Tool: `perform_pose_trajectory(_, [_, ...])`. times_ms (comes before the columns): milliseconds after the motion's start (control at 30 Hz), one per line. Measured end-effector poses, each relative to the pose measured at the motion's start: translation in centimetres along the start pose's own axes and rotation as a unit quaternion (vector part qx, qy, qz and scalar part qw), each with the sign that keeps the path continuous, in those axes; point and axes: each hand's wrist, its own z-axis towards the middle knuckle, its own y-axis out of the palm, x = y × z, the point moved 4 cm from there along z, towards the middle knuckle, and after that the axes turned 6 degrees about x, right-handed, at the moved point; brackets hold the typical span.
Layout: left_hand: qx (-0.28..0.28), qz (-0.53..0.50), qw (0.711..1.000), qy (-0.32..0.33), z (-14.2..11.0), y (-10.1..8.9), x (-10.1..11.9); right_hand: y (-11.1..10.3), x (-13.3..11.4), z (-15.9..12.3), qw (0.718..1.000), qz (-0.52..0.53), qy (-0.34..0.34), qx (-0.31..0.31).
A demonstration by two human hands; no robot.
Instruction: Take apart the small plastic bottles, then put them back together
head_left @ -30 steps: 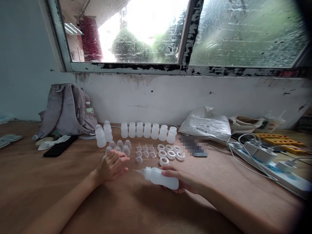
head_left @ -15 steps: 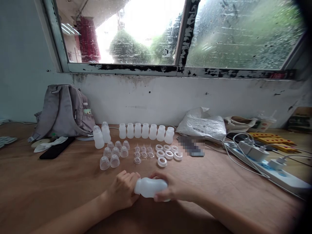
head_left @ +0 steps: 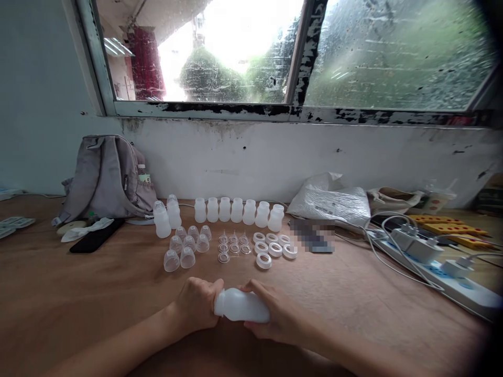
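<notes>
L hand (head_left: pixel 199 305): grip closed on btl (head_left: pixel 242 306) neck | R hand (head_left: pixel 275 314): grip round btl body

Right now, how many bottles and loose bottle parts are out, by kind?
Frosted white uncapped bottles: 7
Frosted white bottles with clear caps: 2
Held frosted white bottle: 1
Loose clear plastic domes: 8
Clear flanged nipples: 7
White plastic rings: 7
Total: 32

Blown-out daylight glares through the streaked, metal-framed glass window (head_left: pixel 251 57); the brown wooden tabletop's (head_left: pixel 98 293) near edge lies shadowed, corners blurred.
</notes>
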Motion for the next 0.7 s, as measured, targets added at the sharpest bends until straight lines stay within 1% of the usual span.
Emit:
perform_pose_trajectory(100, [-0.016,-0.019,0.999,-0.032,0.1,-0.1,-0.2,0.4,0.4,-0.2,0.998,-0.055,-0.038,0.013])
perform_pose_trajectory(233, [-0.045,-0.081,0.992,-0.082,0.1,-0.2,-0.4,0.2,0.4,-0.4,0.981,-0.137,-0.132,0.041])
perform_pose_trajectory(300, [-0.058,-0.12,0.986,-0.096,0.0,-0.2,-0.4,-0.4,0.0,-0.4,0.979,-0.129,-0.148,0.053])
perform_pose_trajectory(333, [-0.062,-0.13,0.984,-0.101,0.0,-0.1,-0.4,-0.8,-0.3,-0.3,0.983,-0.104,-0.14,0.056])
perform_pose_trajectory(400, [-0.063,-0.133,0.983,-0.112,0.0,-0.1,-0.6,-1.7,-0.6,0.0,0.994,-0.016,-0.092,0.058])
perform_pose_trajectory(467, [-0.055,-0.123,0.983,-0.123,0.0,-0.3,-1.0,-2.4,-0.4,0.4,0.994,0.095,-0.002,0.055])
perform_pose_trajectory(500, [-0.049,-0.119,0.984,-0.127,0.1,-0.4,-1.2,-2.4,-0.1,0.6,0.986,0.154,0.054,0.039])
perform_pose_trajectory(533, [-0.044,-0.115,0.984,-0.131,0.1,-0.5,-1.3,-2.2,0.3,0.7,0.972,0.21,0.109,0.014])
perform_pose_trajectory(600, [-0.038,-0.103,0.985,-0.135,0.1,-0.7,-1.7,-1.6,0.8,0.7,0.932,0.305,0.189,-0.045])
perform_pose_trajectory(633, [-0.037,-0.097,0.985,-0.137,0.1,-0.7,-1.9,-1.4,1.0,0.8,0.916,0.34,0.205,-0.061])
perform_pose_trajectory(700, [-0.039,-0.088,0.985,-0.14,0.1,-0.6,-2.2,-1.5,1.0,0.9,0.9,0.39,0.185,-0.054])
